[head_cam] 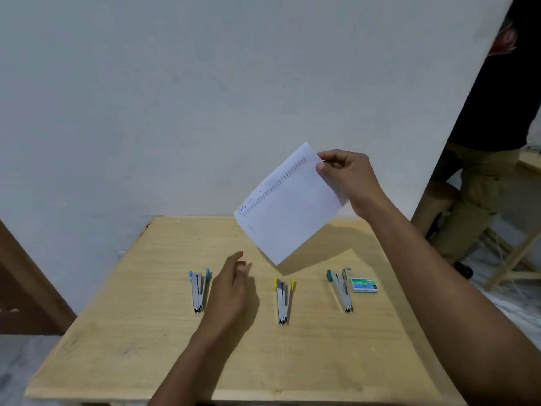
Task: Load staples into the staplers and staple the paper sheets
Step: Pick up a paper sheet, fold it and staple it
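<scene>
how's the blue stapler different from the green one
Colour: the blue stapler has light blue ends, the green stapler dark teal-green ones.
Pose: the blue stapler lies nearly straight toward the person; the green stapler is slanted, its tip to the right.
Neighbours: the staple box sits right beside the green stapler; the left hand is next to the blue stapler.
Shared: both are silver, spread open in a V, on the table.

- I see my right hand point(344, 174) pinching the paper sheets point(288, 205) by a top corner, held tilted above the table point(146, 332).
- My left hand point(231, 284) hovers with relaxed fingers between the blue stapler point(199, 290) and the yellow stapler point(283, 300).
- The green stapler point(341, 288) lies just beside the staple box point(364, 285).
</scene>
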